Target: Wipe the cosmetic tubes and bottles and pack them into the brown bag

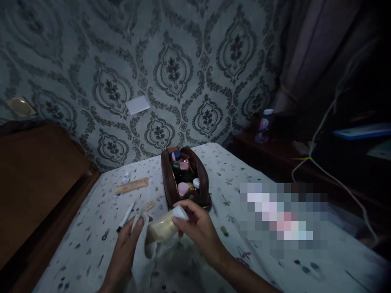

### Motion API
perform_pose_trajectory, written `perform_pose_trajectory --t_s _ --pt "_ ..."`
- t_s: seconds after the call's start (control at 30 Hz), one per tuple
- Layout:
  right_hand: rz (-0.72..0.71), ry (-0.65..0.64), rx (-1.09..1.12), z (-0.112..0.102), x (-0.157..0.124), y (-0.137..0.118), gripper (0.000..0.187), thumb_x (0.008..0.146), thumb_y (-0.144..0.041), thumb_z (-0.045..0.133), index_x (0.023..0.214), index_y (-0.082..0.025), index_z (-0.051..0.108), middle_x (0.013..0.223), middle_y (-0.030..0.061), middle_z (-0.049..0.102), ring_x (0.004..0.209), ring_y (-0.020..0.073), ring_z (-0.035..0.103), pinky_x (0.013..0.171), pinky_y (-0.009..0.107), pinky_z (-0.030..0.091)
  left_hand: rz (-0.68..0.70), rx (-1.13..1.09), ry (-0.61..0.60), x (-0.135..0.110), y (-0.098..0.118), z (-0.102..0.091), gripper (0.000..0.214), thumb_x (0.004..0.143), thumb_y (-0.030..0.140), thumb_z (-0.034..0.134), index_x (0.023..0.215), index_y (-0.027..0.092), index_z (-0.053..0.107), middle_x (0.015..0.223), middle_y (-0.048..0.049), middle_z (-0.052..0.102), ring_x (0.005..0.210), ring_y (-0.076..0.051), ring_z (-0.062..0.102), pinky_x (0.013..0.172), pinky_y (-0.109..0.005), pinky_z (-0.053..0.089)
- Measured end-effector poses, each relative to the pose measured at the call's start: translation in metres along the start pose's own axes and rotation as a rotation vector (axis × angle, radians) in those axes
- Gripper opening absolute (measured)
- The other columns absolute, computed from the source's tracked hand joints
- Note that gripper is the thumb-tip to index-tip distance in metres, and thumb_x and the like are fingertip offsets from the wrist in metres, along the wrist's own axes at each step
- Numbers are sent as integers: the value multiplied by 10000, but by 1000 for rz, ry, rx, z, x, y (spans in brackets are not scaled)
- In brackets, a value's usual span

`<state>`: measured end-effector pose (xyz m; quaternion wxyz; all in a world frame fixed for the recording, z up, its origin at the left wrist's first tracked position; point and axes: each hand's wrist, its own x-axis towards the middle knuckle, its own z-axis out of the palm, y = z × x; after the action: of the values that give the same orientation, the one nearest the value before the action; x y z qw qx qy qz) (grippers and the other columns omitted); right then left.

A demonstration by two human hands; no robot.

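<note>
A pale yellow, see-through bottle point(163, 226) with a white cap lies tilted between my two hands. My right hand point(200, 228) grips it at the capped end, thumb and fingers closed. Pinched in my left hand point(126, 237) is a white wipe or cloth point(139, 248), which hangs down against the bottle's other end. Just beyond my hands stands an unzipped brown toiletry bag point(168, 179), filled with several small jars and bottles. A slim white tube point(128, 213) with a black end lies beside my left hand. The lower part of the cloth is dim and hard to make out.
On the patterned bedsheet point(226, 171), a beige tube point(132, 186) lies left of the bag. A blurred-out patch covers something at right. A clear bottle point(263, 128) stands on the dark ledge, near a white cord point(336, 185). A brown wooden board point(39, 179) borders the left.
</note>
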<state>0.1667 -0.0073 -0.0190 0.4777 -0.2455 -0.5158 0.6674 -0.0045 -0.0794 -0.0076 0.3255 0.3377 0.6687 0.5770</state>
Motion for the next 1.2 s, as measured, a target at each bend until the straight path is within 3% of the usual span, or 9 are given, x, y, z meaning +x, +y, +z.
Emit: perform_pose_trajectory --t_s 0.1,0.17,0.27,0.4,0.53,0.7,0.87,1.03,1.2 --pt "-52 79 -62 -22 5 -26 353 757 -477 750 896 -178 625 710 -27 571 556 86 506 448 179 446 -64 -46 -81 6 3 11 478 765 566 721 1059 190 736 951 -64 773 929 -265 717 831 -350 579" --pt "-122 180 -104 -39 14 -50 354 747 -465 766 910 -184 625 731 -25 593 524 80 522 419 178 451 -14 -37 -164 14 6 17 483 765 556 728 1077 187 724 1025 -64 761 972 -252 703 856 -325 567" --pt "-295 313 -168 -65 38 -87 414 760 -436 770 1083 -214 639 842 -18 630 514 73 567 439 197 502 82 36 -251 31 11 23 474 790 559 704 1085 188 709 1081 -67 740 975 -231 690 876 -300 553" --pt "-382 215 -225 -88 81 -116 353 749 -364 789 1035 -184 688 910 -1 669 600 88 636 578 237 585 201 191 -218 47 15 31 466 803 573 677 1052 181 708 1029 -65 735 919 -226 676 843 -284 547" --pt "-353 110 -236 -96 121 -115 363 707 -206 791 1048 -152 680 831 -16 684 623 104 668 612 243 588 220 278 -233 52 14 37 454 863 529 622 1158 189 677 1065 -71 728 922 -228 669 883 -312 529" --pt "-368 9 -261 -96 145 -104 316 705 -125 752 1015 -144 695 766 -35 672 558 88 643 532 200 539 370 431 -189 58 9 35 403 900 456 575 1215 227 677 1257 -74 684 1191 -271 611 994 -336 494" --pt "-346 -35 -306 -96 158 -101 347 716 -122 734 1062 -137 702 827 -22 679 558 80 634 519 195 532 609 732 -339 65 13 38 422 942 332 507 1342 258 620 1290 -76 686 1129 -251 671 935 -326 549" --pt "-306 -62 -226 -92 161 -102 341 699 -135 752 1038 -154 721 824 -48 664 651 88 662 512 141 480 974 904 -438 71 19 47 521 947 190 481 1461 277 482 1269 -80 700 1022 -196 724 834 -259 587" --pt "-282 -88 -207 -88 148 -105 222 734 -239 737 947 -178 739 911 -48 692 790 130 705 557 152 503 1048 1016 -381 71 19 44 503 959 202 450 1459 248 488 1176 -103 736 975 -200 733 726 -240 600"
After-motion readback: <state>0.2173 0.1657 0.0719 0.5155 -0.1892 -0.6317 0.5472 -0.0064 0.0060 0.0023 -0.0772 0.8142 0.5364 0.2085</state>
